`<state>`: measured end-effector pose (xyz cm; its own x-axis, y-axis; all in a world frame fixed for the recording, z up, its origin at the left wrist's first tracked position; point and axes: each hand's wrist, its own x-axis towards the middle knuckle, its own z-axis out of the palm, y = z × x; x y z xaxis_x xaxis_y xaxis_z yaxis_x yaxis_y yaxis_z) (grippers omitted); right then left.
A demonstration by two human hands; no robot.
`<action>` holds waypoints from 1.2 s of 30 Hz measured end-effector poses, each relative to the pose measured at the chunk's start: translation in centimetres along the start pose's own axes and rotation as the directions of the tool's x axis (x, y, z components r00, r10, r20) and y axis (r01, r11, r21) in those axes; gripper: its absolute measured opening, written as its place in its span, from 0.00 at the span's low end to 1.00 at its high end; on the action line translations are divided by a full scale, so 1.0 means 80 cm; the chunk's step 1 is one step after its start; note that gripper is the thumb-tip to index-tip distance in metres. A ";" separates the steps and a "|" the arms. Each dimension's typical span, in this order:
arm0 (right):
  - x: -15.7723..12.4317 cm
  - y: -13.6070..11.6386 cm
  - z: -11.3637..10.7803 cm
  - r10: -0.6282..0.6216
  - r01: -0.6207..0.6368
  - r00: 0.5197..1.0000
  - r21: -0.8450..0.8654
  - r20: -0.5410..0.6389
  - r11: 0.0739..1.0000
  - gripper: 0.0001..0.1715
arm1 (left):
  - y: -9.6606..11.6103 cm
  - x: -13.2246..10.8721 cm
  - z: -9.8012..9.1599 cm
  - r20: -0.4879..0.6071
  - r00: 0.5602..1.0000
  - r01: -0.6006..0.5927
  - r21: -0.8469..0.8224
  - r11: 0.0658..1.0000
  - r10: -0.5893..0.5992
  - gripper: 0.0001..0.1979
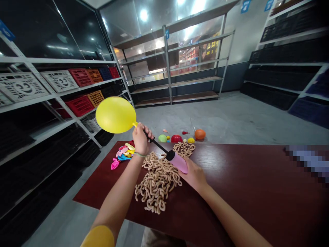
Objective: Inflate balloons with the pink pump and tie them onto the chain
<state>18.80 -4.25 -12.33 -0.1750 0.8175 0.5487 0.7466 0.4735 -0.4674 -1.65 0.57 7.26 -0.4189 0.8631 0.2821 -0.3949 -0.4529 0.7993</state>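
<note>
An inflated yellow balloon (115,115) sits at the upper left end of a hand pump (179,162) with a pink barrel and a black rod. My left hand (141,139) is closed around the balloon's neck and the pump's black end. Around the pink barrel my right hand (194,174) is wrapped. The black rod shows between the two hands. Beneath them, a tangled heap of beige curled strands (154,187) lies on the dark red table (244,178). Uninflated balloons (124,152) in several colours form a pile left of my left hand.
Beyond the table's far edge, an orange balloon (199,134), a red balloon (176,138) and a green balloon (162,138) rest on the floor. Shelves with crates (80,77) line the left side. A blurred object (312,159) is at the table's right.
</note>
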 end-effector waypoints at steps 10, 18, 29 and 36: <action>0.002 0.003 0.001 0.070 -0.070 0.998 -0.066 0.004 0.995 0.27 | -0.115 -0.068 0.014 -0.006 0.989 0.148 0.035 0.988 -0.147 0.17; -0.001 -0.006 0.001 -0.037 0.036 0.999 -0.049 -0.016 0.998 0.24 | -0.018 -0.007 -0.010 -0.068 0.997 0.047 0.002 0.999 -0.047 0.17; -0.002 0.000 0.002 0.081 -0.082 0.997 -0.066 -0.014 0.994 0.25 | -0.099 -0.061 0.022 -0.007 0.992 0.127 0.045 0.991 -0.127 0.18; -0.004 -0.005 0.006 -0.024 0.024 1.000 -0.056 0.007 0.998 0.27 | -0.060 -0.037 0.002 -0.066 0.989 0.137 0.019 0.990 -0.136 0.18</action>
<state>18.26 -4.53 -12.61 -0.1970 0.8084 0.5547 0.7769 0.4738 -0.4147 1.61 0.23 2.64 -0.4142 0.9001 0.1353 -0.4330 -0.3256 0.8405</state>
